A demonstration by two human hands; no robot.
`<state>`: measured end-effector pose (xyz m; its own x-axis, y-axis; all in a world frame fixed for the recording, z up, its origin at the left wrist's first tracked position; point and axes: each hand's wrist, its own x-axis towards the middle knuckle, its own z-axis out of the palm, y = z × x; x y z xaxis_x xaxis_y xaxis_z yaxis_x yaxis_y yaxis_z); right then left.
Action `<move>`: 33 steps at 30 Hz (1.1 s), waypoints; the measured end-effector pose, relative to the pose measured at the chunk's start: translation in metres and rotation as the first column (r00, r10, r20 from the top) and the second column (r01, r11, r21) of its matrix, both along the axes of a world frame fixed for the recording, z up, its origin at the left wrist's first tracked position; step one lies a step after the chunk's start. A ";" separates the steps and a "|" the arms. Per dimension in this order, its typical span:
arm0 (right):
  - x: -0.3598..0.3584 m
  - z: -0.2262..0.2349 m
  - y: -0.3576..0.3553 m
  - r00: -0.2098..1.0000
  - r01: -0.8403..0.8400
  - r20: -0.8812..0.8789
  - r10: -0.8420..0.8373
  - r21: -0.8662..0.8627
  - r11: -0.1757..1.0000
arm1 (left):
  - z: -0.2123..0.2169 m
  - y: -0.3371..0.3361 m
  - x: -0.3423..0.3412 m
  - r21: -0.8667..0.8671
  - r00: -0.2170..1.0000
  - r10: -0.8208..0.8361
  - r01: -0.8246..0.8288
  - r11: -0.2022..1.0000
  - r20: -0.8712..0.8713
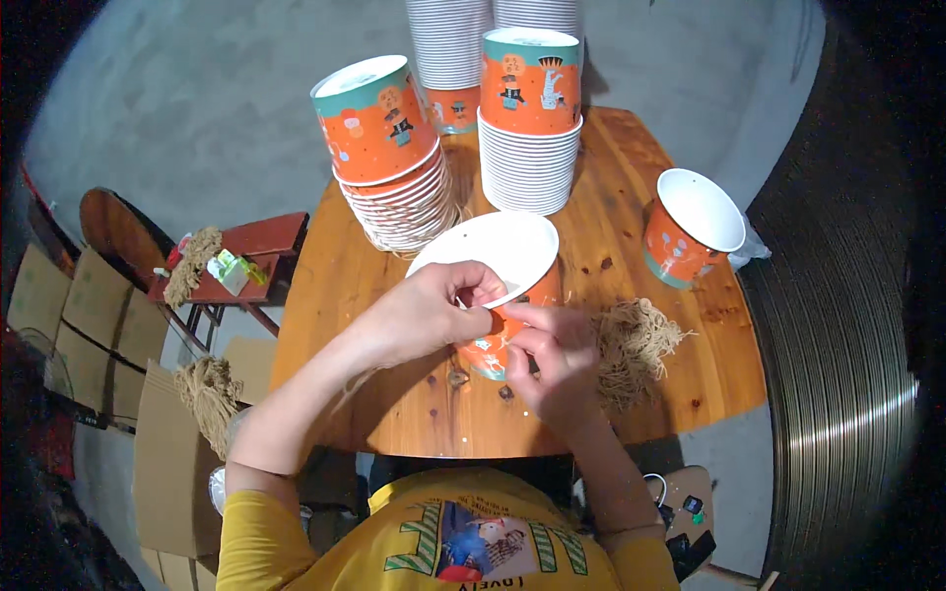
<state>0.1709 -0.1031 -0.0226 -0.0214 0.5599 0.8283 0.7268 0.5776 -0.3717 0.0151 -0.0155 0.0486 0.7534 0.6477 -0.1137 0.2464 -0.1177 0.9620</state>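
Note:
An orange paper bucket (533, 236) with a white inside stands tilted on the wooden table in front of me. My left hand (429, 310) is closed on its near rim, fingers curled over into the opening. Against the outer wall, just below that rim, my right hand (554, 357) is pinched; what its fingertips hold is too small to make out. Beside the right hand lies a loose pile of tan cord (641, 340). Near the table's right edge another orange bucket (695, 222) stands with its mouth up.
Behind the bucket rise nested stacks of upturned buckets, one at the left (379, 128) with cord strands around its rims, another at the centre (532, 108). A small red table (261, 236) at left carries more cord and small items. Cardboard (168, 453) lies lower left.

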 end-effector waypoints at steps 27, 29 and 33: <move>0.004 -0.004 -0.012 0.959 0.221 -0.132 -0.252 -0.213 0.952 | -0.010 -0.018 0.015 0.182 0.997 -0.053 0.062 0.981 -0.053; 0.006 -0.002 -0.014 0.958 0.250 -0.090 -0.273 -0.211 0.945 | -0.010 -0.021 0.017 0.207 0.997 -0.048 0.059 0.977 -0.055; 0.009 0.001 -0.019 0.942 0.329 0.000 -0.335 -0.199 0.923 | -0.013 -0.020 0.020 0.258 0.995 -0.076 0.090 0.962 -0.064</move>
